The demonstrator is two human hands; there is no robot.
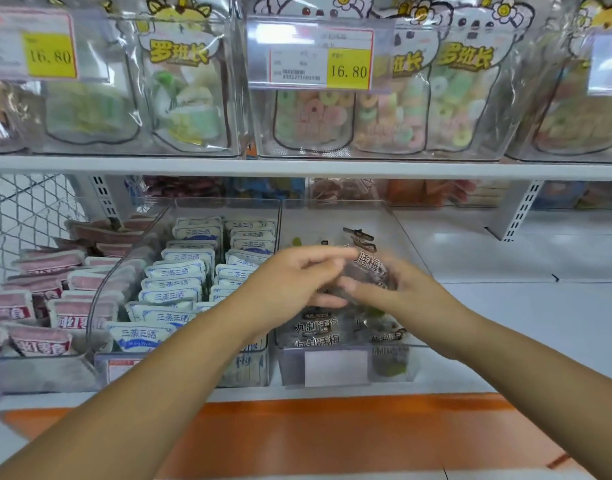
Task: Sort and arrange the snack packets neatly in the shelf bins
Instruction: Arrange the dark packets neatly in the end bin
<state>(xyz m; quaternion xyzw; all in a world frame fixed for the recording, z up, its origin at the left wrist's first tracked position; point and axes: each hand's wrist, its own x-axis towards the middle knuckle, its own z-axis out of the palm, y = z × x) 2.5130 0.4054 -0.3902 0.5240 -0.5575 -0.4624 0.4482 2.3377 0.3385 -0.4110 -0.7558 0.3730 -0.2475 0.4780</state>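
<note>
Both of my hands reach into a clear shelf bin [346, 348] that holds several dark plum snack packets [318, 332]. My left hand [297, 278] hovers over the bin with fingers stretched toward the right. My right hand [391, 289] grips a dark transparent packet [367, 263] held up above the others; motion blur hides the exact finger contact. My left fingertips meet that packet's left edge. The bin to the left [100, 303] holds neat rows of white-and-blue packets [174, 277].
Pink packets [41, 306] lie loosely in the far-left bin. The white shelf [522, 306] lies to the right of the bins. Above, clear bins of candy bags [401, 109] carry yellow 16.80 price tags. An orange strip [332, 427] runs along the shelf front.
</note>
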